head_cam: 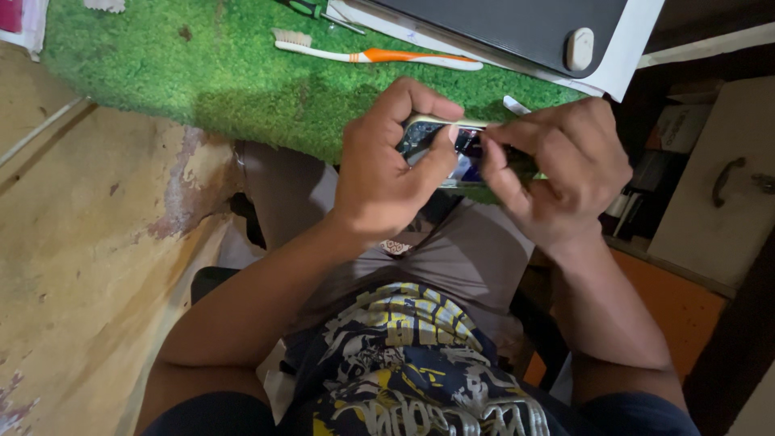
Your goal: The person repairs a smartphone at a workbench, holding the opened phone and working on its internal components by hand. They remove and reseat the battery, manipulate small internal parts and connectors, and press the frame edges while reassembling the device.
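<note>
Phone [440, 149] sits clamped in my left grip [387, 173] over my lap, my right grip [557, 169] pinching its edge at 3 o'clock, toothbrush [371, 55] on the green mat [202, 73] at 12 o'clock.

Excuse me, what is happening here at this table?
A seated person holds a small phone-like device with both hands above the lap, at the edge of a green grass-like mat. The left hand grips its end, thumb over the face; the right hand pinches at its other end. On the mat lie an orange and white toothbrush and a dark flat device.
</note>
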